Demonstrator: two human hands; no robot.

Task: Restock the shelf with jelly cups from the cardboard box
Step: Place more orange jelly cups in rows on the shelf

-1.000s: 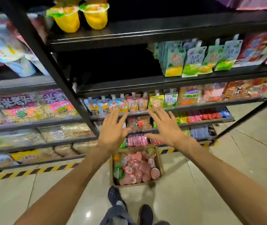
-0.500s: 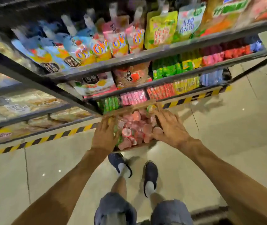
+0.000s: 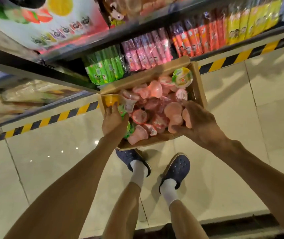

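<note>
- At far left, blurred clear bags (image 3: 25,97) of pale snacks lie on the low dark metal shelf (image 3: 34,66), above a yellow-and-black hazard stripe (image 3: 51,119) along its foot.
- Next rightward, the left hand (image 3: 114,120) is down inside the left end of the open brown cardboard box (image 3: 199,83), fingers loosely bent over green-lidded jelly cups (image 3: 126,130), fingertips touching a small orange jelly cup (image 3: 111,100) in the far-left corner. Whether it grips any cup cannot be told; it looks part-open.
- In the middle, the box is heaped with pink translucent plastic jelly cups (image 3: 141,116), tumbled every way with no shared long axis; a larger green-and-yellow-lidded cup (image 3: 182,77) sits in the far-right corner.
- Further right, the right hand (image 3: 198,121) curls round two pale pink jelly cups (image 3: 174,111) at the box's near-right side, thumb under, fingers over.
- The relation that counts: the cups lie directly under both hands, while the shelf rises ahead and above the box. The right hand is probably readier to lift, being loaded already.
- Behind the box stand green (image 3: 103,68), pink (image 3: 146,52), red (image 3: 194,38) and yellow (image 3: 251,23) stick packs on the bottom shelf.
- Glossy cream floor tiles (image 3: 258,118) carry the box; the person's blue clogs (image 3: 177,167) stand just behind it.
</note>
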